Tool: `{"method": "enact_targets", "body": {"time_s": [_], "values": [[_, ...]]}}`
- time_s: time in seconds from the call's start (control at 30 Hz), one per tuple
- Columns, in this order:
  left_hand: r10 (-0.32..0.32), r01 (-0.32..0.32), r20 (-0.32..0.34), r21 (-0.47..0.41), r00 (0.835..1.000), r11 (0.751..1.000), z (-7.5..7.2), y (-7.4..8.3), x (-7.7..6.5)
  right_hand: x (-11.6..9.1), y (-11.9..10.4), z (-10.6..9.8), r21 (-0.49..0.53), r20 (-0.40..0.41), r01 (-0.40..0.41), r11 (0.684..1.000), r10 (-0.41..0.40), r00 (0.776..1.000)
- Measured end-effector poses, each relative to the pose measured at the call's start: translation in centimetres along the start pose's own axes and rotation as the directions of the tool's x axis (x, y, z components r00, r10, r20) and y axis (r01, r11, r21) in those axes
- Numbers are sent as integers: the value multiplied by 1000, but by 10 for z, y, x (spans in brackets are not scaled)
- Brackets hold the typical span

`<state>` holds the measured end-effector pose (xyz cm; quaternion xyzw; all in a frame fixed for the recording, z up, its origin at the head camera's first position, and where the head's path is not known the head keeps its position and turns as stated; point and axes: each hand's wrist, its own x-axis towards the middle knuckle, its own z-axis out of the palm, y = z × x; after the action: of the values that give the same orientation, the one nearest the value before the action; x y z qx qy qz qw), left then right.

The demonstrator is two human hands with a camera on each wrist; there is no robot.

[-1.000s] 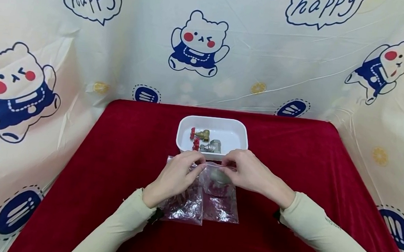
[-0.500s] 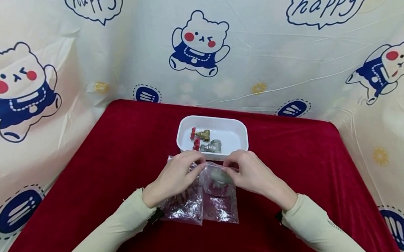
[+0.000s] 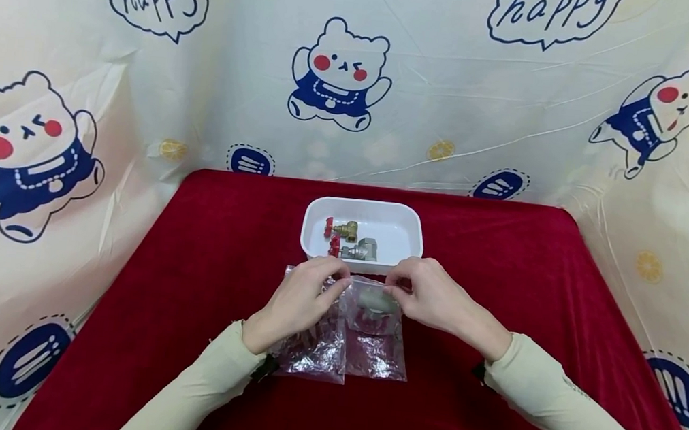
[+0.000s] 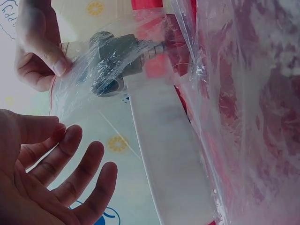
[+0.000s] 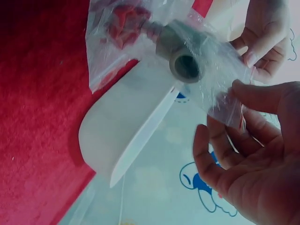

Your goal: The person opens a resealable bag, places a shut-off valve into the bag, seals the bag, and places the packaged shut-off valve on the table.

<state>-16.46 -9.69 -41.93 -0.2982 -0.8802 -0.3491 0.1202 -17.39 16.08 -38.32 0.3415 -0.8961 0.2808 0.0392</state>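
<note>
Between both hands hangs a clear zip bag (image 3: 371, 327) with a valve (image 5: 183, 54) inside. The valve has a grey-green body, an open round port and a red handwheel (image 5: 124, 26). My left hand (image 3: 303, 297) pinches the left corner of the bag's mouth between thumb and index finger. With thumb and index finger, my right hand (image 3: 436, 297) pinches the same edge further right, its other fingers spread below in the right wrist view. A second clear plastic bag (image 3: 314, 349) lies beneath my left hand, partly hidden by it.
Just beyond my hands, a white tray (image 3: 400, 237) holds a brass valve (image 3: 346, 230) and a silver valve (image 3: 366, 249), both with red handwheels. Red velvet cloth (image 3: 226, 232) covers the table. A printed curtain (image 3: 415, 112) encloses the back and sides.
My right hand has slid a little to the right along the bag's mouth, uncovering more of the valve. My left hand keeps its pinch in the same spot.
</note>
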Motion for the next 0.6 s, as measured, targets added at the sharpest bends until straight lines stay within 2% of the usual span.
{"method": "enact_targets", "body": {"time_s": [0.2, 0.43, 0.6], "values": [[-5, 4, 2, 12, 1000, 1000, 0, 1, 0, -4, 5, -4, 27, 39, -55, 998, 54, 998], [-9, 9, 5, 14, 1000, 1000, 0, 1, 1, -5, 6, -3, 26, 10, -31, 999, 31, 999], [-19, 19, 8, 15, 1000, 1000, 0, 0, 1, -7, 9, -5, 36, 26, -34, 999, 33, 999]]}}
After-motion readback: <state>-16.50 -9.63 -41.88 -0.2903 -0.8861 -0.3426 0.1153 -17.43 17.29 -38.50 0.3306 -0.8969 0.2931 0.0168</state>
